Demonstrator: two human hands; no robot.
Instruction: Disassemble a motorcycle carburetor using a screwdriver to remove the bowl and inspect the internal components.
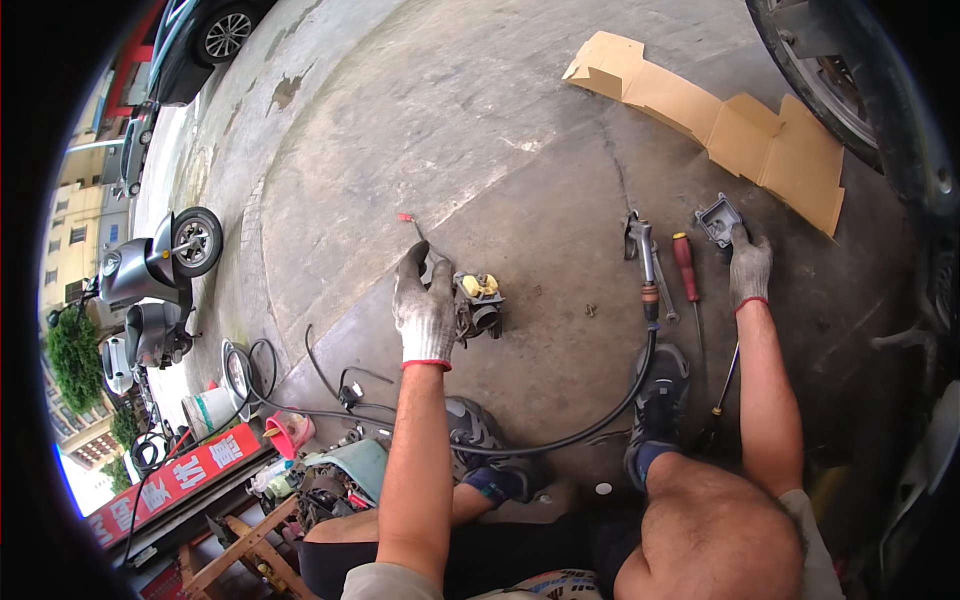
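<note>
A carburetor with a yellow part on top sits on the concrete floor, just right of my left hand. That hand wears a white knitted glove with dark fingertips, its fingers bent around a small greyish piece I cannot make out. Beyond the fingertips a thin shaft with a red end lies on the floor. My right hand, gloved too, grips a square, hollow grey metal bowl by its near edge. Left of it lie a red-handled screwdriver, a wrench and an air blow gun.
From the blow gun a black hose curves past my shoes to the left. Flattened cardboard lies far right beside a wheel. Another screwdriver rests near my right forearm. Parts and a pink cup crowd the lower left; a scooter stands beyond.
</note>
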